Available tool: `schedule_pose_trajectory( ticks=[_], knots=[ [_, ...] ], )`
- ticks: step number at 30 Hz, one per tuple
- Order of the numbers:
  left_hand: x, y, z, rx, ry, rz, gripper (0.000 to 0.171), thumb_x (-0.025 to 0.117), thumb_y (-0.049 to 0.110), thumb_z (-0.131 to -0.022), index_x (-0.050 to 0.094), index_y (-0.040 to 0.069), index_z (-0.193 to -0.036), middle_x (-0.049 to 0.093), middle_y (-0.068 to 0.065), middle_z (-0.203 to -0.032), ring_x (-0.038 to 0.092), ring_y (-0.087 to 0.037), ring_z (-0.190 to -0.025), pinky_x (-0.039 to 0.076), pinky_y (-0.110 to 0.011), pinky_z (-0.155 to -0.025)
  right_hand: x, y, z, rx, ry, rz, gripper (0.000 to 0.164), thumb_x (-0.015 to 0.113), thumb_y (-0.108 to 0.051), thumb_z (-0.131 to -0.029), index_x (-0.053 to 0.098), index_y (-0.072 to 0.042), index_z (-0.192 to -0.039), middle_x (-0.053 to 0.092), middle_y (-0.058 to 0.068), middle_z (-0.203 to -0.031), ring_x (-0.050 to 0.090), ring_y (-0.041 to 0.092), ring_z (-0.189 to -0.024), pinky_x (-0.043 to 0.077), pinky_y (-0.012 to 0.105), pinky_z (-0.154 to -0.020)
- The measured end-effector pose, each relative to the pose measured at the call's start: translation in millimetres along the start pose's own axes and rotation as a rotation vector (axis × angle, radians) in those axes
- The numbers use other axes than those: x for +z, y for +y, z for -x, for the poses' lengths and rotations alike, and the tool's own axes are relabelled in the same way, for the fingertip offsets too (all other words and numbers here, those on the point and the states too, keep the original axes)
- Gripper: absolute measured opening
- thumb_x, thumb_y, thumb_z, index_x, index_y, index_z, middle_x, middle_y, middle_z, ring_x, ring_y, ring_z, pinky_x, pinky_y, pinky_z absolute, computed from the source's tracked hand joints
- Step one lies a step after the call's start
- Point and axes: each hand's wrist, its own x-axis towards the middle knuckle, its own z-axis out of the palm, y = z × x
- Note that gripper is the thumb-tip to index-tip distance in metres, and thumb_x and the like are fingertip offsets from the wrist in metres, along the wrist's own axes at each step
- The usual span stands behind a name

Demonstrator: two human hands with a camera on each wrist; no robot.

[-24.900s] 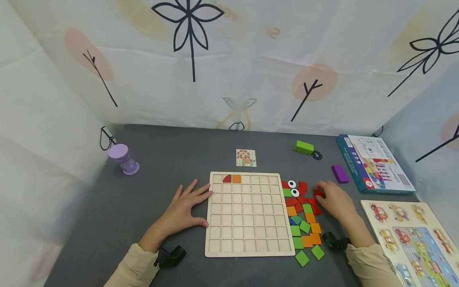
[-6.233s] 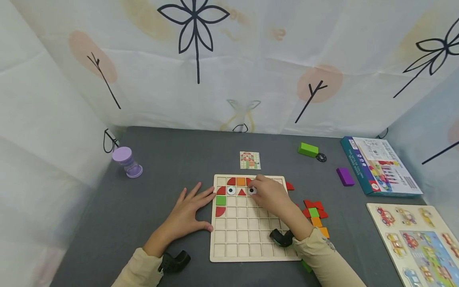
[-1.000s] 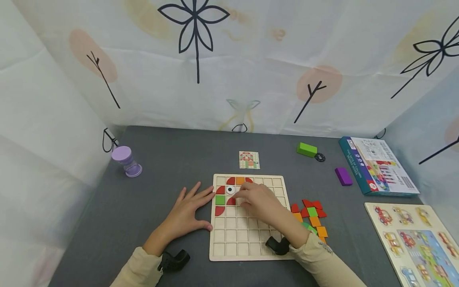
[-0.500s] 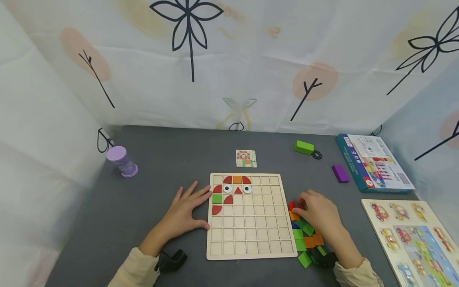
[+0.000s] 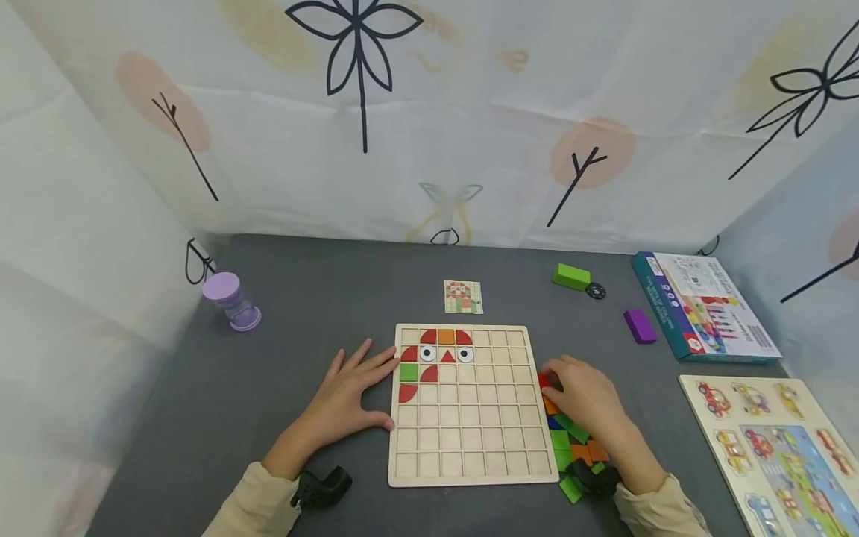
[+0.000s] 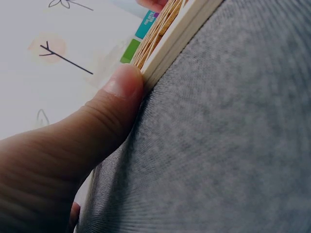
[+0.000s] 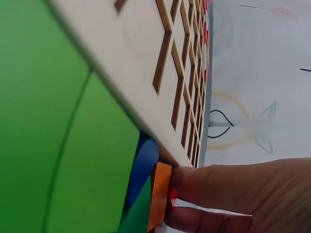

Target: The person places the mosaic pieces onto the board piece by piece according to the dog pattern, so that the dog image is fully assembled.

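Note:
The wooden grid board [image 5: 473, 432] lies in the middle of the table. Red quarter-round pieces, an orange square [image 5: 446, 337], a green square [image 5: 408, 372], a red triangle [image 5: 447, 357] and two eye discs [image 5: 464, 354] fill cells at its upper left. My left hand [image 5: 349, 391], fingers spread, rests along the board's left edge; in the left wrist view its thumb [image 6: 119, 90] presses the rim. At the board's right edge my right hand [image 5: 584, 391] pinches a red piece [image 7: 173, 195] between thumb and finger, beside an orange block [image 7: 159, 189]. Its shape is mostly hidden.
Green squares [image 5: 560, 440], orange squares [image 5: 597, 450] and a blue piece lie heaped right of the board. Behind the board sits a pattern card [image 5: 463, 297]. A purple hourglass [image 5: 231, 300] stands left; a box [image 5: 711, 306] and picture puzzle [image 5: 772, 455] lie right.
Over the last second my right hand has moved from the board to the loose pieces, uncovering the second eye disc. Since the oldest frame, several pieces have been added to the grid. My left hand stays put.

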Motion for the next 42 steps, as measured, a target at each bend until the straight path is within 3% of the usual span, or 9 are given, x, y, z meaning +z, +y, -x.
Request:
schedule_pose_trajectory(
  ticks=[8, 13, 18, 22, 26, 35, 42],
  knots=[
    [-1.0, 0.8, 1.7, -0.008, -0.005, 0.008, 0.097, 0.069, 0.059, -0.055, 0.036, 0.022, -0.137, 0.029, 0.006, -0.144, 0.012, -0.028, -0.136, 0.0, -0.057, -0.103, -3, -2, 0, -0.042, -0.017, 0.033, 0.03, 0.074, -0.014, -0.07, 0.065, -0.01, -0.099, 0.058, 0.002, -0.085, 0.05, 0.011, -0.063, 0.042, 0.026, -0.049],
    [0.4, 0.4, 1.1, -0.001, -0.005, 0.005, 0.097, 0.069, 0.06, -0.055, 0.036, 0.022, -0.137, 0.029, 0.007, -0.144, 0.012, -0.028, -0.136, 0.0, -0.057, -0.103, -5, -8, 1, -0.071, 0.065, 0.001, 0.029, 0.074, -0.013, -0.069, 0.064, -0.01, -0.096, 0.06, 0.003, -0.088, 0.053, 0.012, -0.066, 0.045, 0.027, -0.053],
    [1.2, 0.1, 1.0, 0.001, 0.004, -0.002, 0.097, 0.069, 0.061, -0.054, 0.037, 0.022, -0.137, 0.03, 0.006, -0.143, 0.013, -0.028, -0.135, 0.001, -0.058, -0.102, -4, -49, -8, -0.237, 0.129, -0.071, 0.026, 0.074, -0.014, -0.068, 0.062, -0.016, -0.091, 0.06, -0.005, -0.083, 0.054, 0.009, -0.069, 0.046, 0.024, -0.058],
    [0.9, -0.3, 1.4, -0.005, 0.011, -0.013, 0.096, 0.069, 0.061, -0.055, 0.037, 0.022, -0.137, 0.029, 0.007, -0.143, 0.013, -0.028, -0.135, 0.001, -0.058, -0.102, 7, -91, -20, -0.419, 0.097, -0.039, 0.021, 0.072, -0.018, -0.07, 0.063, -0.019, -0.089, 0.059, -0.009, -0.08, 0.051, 0.005, -0.066, 0.044, 0.021, -0.059],
    [0.6, 0.5, 0.6, -0.003, 0.006, 0.0, 0.096, 0.069, 0.06, -0.055, 0.037, 0.023, -0.137, 0.029, 0.007, -0.143, 0.012, -0.027, -0.136, 0.001, -0.058, -0.103, 16, -117, -28, -0.513, 0.065, 0.026, 0.023, 0.07, -0.015, -0.07, 0.065, -0.018, -0.093, 0.059, -0.007, -0.08, 0.051, 0.008, -0.065, 0.043, 0.023, -0.058],
    [0.9, -0.7, -2.2, 0.005, 0.002, -0.006, 0.096, 0.068, 0.062, -0.055, 0.036, 0.025, -0.137, 0.029, 0.008, -0.143, 0.011, -0.025, -0.136, 0.0, -0.057, -0.103, 24, -130, -33, -0.523, 0.109, 0.046, 0.011, 0.07, -0.018, -0.075, 0.067, -0.019, -0.085, 0.057, -0.008, -0.076, 0.054, 0.009, -0.067, 0.044, 0.025, -0.057],
    [-0.3, 0.5, 0.5, -0.005, 0.007, -0.005, 0.095, 0.069, 0.061, -0.055, 0.037, 0.023, -0.137, 0.03, 0.007, -0.143, 0.012, -0.027, -0.136, 0.001, -0.058, -0.103, 25, -131, -35, -0.505, 0.095, 0.037, 0.017, 0.073, -0.018, -0.072, 0.068, -0.019, -0.089, 0.058, -0.006, -0.08, 0.055, 0.01, -0.069, 0.046, 0.026, -0.059]
  ],
)
